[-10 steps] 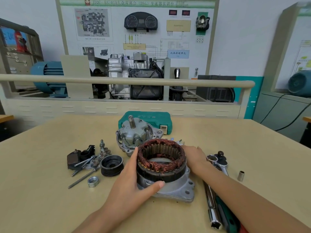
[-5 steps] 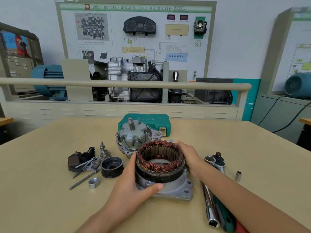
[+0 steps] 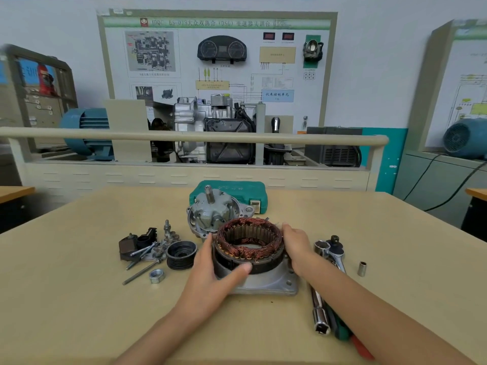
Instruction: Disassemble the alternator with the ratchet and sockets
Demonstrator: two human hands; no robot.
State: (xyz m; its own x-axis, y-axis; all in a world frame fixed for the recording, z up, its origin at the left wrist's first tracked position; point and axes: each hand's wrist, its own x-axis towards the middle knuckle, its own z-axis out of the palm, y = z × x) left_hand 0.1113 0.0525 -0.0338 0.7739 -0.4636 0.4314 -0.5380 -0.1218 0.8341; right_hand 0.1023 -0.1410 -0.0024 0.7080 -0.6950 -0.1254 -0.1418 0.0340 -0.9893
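A stator ring with copper windings [image 3: 249,245] sits in a silver alternator housing half [image 3: 266,284] at the table's middle. My left hand [image 3: 210,270] grips the ring's left side, thumb across its front. My right hand [image 3: 296,246] grips its right side. Behind stands the other housing half with the rotor shaft [image 3: 214,210] pointing up. A ratchet [image 3: 336,252] with sockets lies to the right, beside an extension bar [image 3: 320,312].
Left of the stator lie a black pulley [image 3: 181,255], a nut [image 3: 156,275], long bolts [image 3: 141,271] and small black parts [image 3: 137,242]. A green tool case [image 3: 237,189] sits behind. A small socket [image 3: 362,268] stands at right. A training bench rail [image 3: 184,138] crosses beyond the table.
The stator and housing stay in place between both hands. My right hand has slid slightly forward along the ring's right side. The view has shifted a little.
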